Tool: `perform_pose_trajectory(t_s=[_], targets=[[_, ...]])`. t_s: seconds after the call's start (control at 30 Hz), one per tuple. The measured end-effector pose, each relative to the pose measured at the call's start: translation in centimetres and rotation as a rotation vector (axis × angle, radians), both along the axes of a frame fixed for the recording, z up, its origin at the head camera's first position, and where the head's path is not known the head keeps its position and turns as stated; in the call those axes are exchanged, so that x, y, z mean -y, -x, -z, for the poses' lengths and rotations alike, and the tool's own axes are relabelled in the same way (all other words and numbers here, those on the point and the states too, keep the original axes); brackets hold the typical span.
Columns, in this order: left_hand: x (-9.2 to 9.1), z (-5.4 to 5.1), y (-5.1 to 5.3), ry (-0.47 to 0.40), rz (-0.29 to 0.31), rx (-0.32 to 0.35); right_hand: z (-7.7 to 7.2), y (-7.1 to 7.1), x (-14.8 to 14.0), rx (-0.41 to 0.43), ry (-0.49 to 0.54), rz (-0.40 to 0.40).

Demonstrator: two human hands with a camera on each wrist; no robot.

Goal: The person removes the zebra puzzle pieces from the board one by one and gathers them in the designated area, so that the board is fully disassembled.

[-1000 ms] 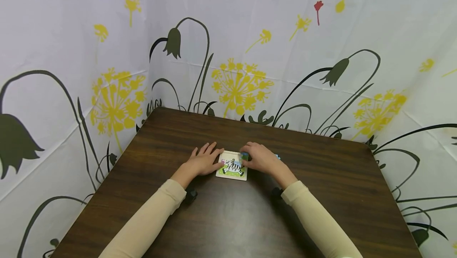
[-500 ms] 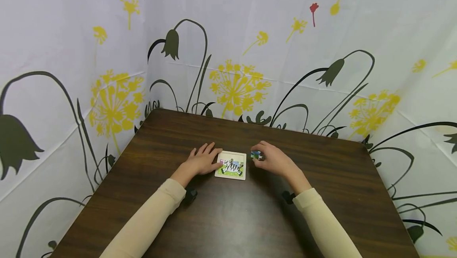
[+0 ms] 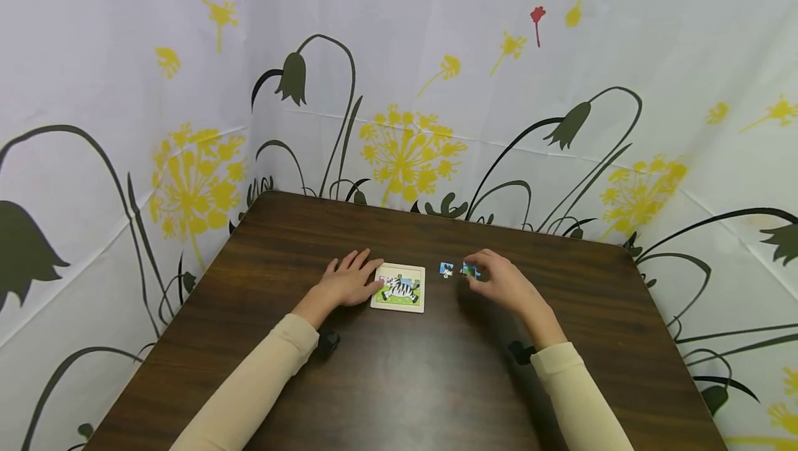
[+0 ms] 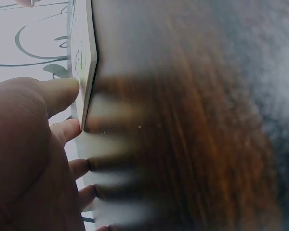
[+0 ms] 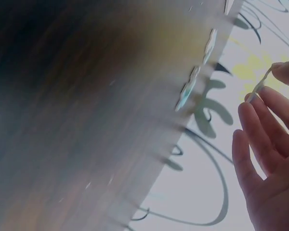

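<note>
A small wooden zebra puzzle board with a pale frame lies flat on the dark table. My left hand rests at its left side with fingers spread. In the left wrist view the thumb lies on the frame's edge and the forefinger touches its corner. My right hand is right of the board, pinching a thin puzzle piece between thumb and fingertips, seen edge-on in the right wrist view. A blue piece with zebra parts lies on the table between board and right hand.
Another loose puzzle piece lies on the table by the right hand, partly hidden by it in the head view. The brown wood-grain table meets a white flower-printed curtain at the back and sides.
The right hand has moved from the board to the right. The piece it held over the board now lies on the table, and the hand holds another piece. The left hand stays at the board.
</note>
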State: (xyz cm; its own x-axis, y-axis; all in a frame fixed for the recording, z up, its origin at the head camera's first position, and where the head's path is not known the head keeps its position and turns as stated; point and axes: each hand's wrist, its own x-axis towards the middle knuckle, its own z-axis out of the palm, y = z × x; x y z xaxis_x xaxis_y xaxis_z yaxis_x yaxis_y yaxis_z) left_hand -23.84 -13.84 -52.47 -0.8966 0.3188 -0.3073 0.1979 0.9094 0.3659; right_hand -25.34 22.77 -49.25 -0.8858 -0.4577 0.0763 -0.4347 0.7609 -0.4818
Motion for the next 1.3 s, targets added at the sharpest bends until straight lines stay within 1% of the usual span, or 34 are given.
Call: perform_pose_trajectory(t_s=[0.17, 0.3, 0.47, 0.5, 0.6, 0.67, 0.73, 0.83, 0.93, 1.13, 1.3], targets=[[0.3, 1.0, 0.7, 0.006, 0.014, 0.005, 0.3, -0.2, -1.4, 0.013, 0.019, 0.052], [0.5, 1.5, 1.0, 0.015, 0.022, 0.019, 0.6, -0.1, -2.7, 0.019, 0.019, 0.083], [0.6, 1.5, 0.8, 0.007, 0.024, 0.022, 0.9, 0.4, -4.2, 0.038, 0.001, 0.118], [0.5, 1.4, 0.8, 0.002, 0.021, 0.02, 0.9, 0.6, -4.4, 0.041, -0.005, 0.12], [0.3, 0.8, 0.4, -0.011, 0.003, 0.018, 1.1, 1.0, -5.1, 0.063, -0.025, 0.133], [0.2, 0.9, 0.4, -0.015, -0.003, 0.014, 1.3, 1.3, -5.4, 0.082, -0.043, 0.138], [0.1, 1.0, 0.4, -0.005, -0.003, 0.014, 1.6, 1.4, -5.7, 0.096, -0.067, 0.138], [0.2, 1.7, 0.7, 0.015, 0.008, 0.02, 2.0, 1.7, -5.9, 0.105, -0.094, 0.134], [0.3, 1.8, 0.9, 0.032, 0.011, 0.034, 2.2, 1.9, -5.9, 0.102, -0.109, 0.127], [0.5, 2.4, 1.3, 0.035, 0.005, 0.048, 2.4, 2.4, -5.6, 0.119, -0.146, 0.114], [0.5, 2.7, 1.3, 0.034, 0.008, 0.032, 2.6, 3.0, -5.3, 0.08, -0.178, 0.08]])
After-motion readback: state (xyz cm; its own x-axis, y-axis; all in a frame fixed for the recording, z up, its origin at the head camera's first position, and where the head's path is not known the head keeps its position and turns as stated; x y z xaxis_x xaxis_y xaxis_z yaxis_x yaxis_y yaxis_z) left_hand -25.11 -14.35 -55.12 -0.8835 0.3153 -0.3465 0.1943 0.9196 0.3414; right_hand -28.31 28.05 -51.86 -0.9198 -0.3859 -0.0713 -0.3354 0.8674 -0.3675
